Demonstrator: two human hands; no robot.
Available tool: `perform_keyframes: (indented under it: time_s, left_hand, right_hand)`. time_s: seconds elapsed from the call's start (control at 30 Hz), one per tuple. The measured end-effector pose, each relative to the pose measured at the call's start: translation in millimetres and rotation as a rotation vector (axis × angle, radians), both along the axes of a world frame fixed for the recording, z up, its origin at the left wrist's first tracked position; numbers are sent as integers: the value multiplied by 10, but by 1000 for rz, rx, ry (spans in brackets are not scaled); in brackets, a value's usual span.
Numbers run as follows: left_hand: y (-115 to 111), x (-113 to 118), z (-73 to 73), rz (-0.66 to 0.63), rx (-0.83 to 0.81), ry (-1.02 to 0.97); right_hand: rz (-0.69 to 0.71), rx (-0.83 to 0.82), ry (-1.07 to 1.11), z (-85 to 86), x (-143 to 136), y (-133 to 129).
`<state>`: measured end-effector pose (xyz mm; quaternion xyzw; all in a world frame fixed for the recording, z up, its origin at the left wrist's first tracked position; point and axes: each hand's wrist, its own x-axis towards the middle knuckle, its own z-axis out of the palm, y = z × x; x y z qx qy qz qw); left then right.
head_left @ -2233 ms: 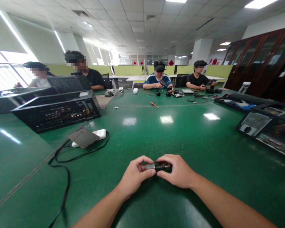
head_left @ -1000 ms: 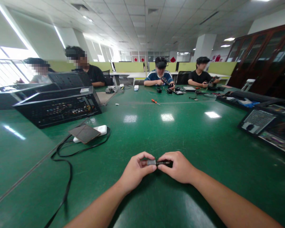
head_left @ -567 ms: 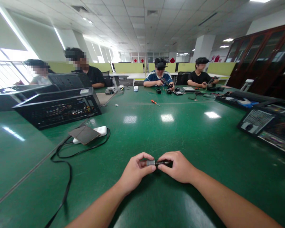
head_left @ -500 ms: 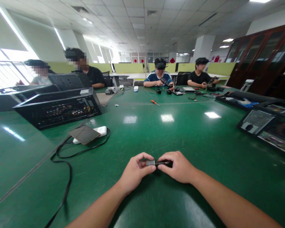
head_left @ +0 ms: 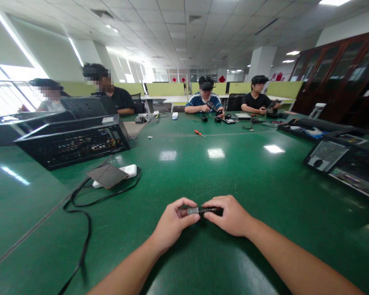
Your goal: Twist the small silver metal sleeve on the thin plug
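Observation:
My left hand (head_left: 174, 219) pinches the grey cylindrical end of a short rod-shaped object (head_left: 193, 210) between thumb and fingers. From the other side, my right hand (head_left: 229, 215) closes its thumb and fingers around the dark, ringed part of the same object. It lies roughly level, just above the green table (head_left: 184, 176) near its front. Whether the grey and dark parts are one piece I cannot tell, and my right fingers hide the far end.
A brown flat panel (head_left: 108, 176) rests on a white power strip (head_left: 129, 170) with a black cable (head_left: 87, 229). Open computer cases (head_left: 74, 143) stand left and right. An orange screwdriver (head_left: 198, 132) lies ahead. Several people sit across the table, one holding a dark tool.
The view has shifted slightly. Both hands keep their grip on the rod-shaped object, and a little more of its dark part shows between the fingertips.

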<state>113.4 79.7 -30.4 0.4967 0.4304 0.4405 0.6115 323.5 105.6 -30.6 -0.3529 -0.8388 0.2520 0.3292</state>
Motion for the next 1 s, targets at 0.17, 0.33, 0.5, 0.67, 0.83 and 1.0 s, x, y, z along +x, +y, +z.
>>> perform_keyframes:
  time_s: [0.17, 0.33, 0.5, 0.67, 0.83, 1.0]
  left_hand:
    - [-1, 1, 12, 5, -1, -2]
    - [11, -3, 5, 0, -2, -9]
    - [4, -9, 22, 5, 3, -10]
    - [0, -9, 13, 7, -3, -13]
    - [6, -5, -2, 12, 5, -16]
    - [-1, 7, 24, 19, 0, -19]
  right_hand:
    - [16, 7, -19, -11, 3, 4]
    - [24, 14, -27, -3, 12, 16]
    - [26, 13, -42, 11, 21, 24]
    - [28, 10, -50, 22, 34, 26]
    - [26, 19, -53, 27, 52, 25]
    - [37, 13, -46, 30, 57, 30]
